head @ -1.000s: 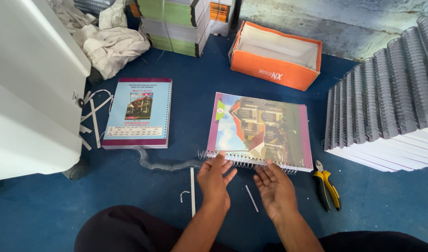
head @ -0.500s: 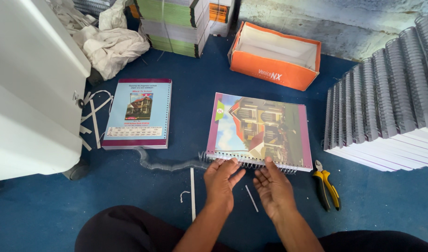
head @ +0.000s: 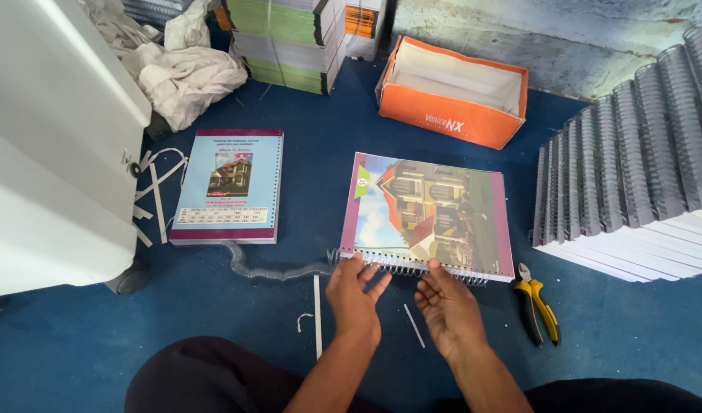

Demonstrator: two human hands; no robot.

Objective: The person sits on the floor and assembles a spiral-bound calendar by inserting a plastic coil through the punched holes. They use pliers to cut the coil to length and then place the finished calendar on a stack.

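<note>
My left hand [head: 355, 298] and right hand [head: 449, 306] rest spread, fingertips touching the wire coil [head: 408, 264] along the near edge of the notebook [head: 431, 214]. Coil axis runs left-right, directly ahead; both hands equally near, pinching nothing.

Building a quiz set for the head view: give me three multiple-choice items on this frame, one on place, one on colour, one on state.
1. Where are the pliers?
A. right of the spiral notebook
B. inside the orange box
C. on the blue-cover book

2. What colour is the floor covering?
A. green
B. blue
C. red

3. What is the state of the orange box?
A. taped shut
B. open on top
C. crushed flat

Answers:
1 A, they lie on the floor past the notebook's right corner.
2 B, blue shows all around both hands.
3 B, its white inside is visible.
</note>
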